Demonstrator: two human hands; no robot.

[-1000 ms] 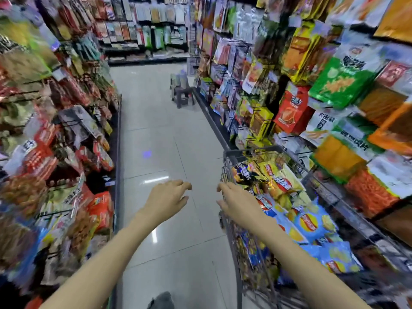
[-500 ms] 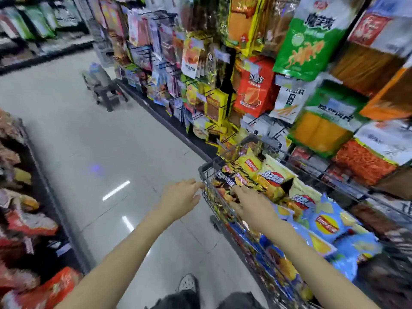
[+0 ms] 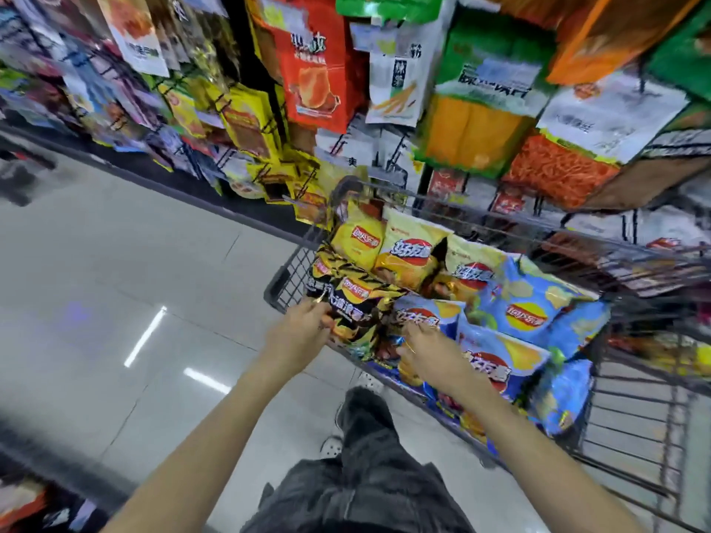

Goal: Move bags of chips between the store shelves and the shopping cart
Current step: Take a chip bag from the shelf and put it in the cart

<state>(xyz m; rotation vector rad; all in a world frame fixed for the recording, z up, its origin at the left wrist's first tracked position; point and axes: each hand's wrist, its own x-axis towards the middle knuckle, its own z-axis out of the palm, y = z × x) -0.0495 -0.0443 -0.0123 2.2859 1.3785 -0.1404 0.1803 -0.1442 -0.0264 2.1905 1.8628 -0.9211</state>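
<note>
Your left hand (image 3: 298, 332): it reaches to the near left corner of the shopping cart (image 3: 286, 278) and its fingers curl on the left edge of the black and yellow chip bag (image 3: 356, 305); it grips this bag.
Your right hand (image 3: 423, 344): it lies on the lower right side of the same bag, at the place where this bag meets a blue chip bag (image 3: 427, 313). The fingers are bent and touch the packets, but the picture is blurred and I cannot tell if they really pinch something.
Black and yellow chip bag: it is inside the cart, on top of the pile, at the near left corner, between your two hands.
Other bags in the cart: two yellow chip bags (image 3: 359, 240) stand at the far left end; several blue chip bags (image 3: 527, 317) fill the middle and the right part, heaped up to the rim.
Shopping cart: it is a dark wire cart and it stands close against the shelves on your right side.
Store shelves (image 3: 388, 148): they are behind the cart and full of hanging snack packets; a red packet (image 3: 311, 71), an orange and green packet (image 3: 473, 121) and a white packet with red strips (image 3: 569, 163) hang just above the cart.
Floor (image 3: 115, 271): grey shiny tiles with reflections of the lamps, at the left of the cart.
Your legs (image 3: 365, 475): dark trousers and one shoe are seen below, beside the cart.
</note>
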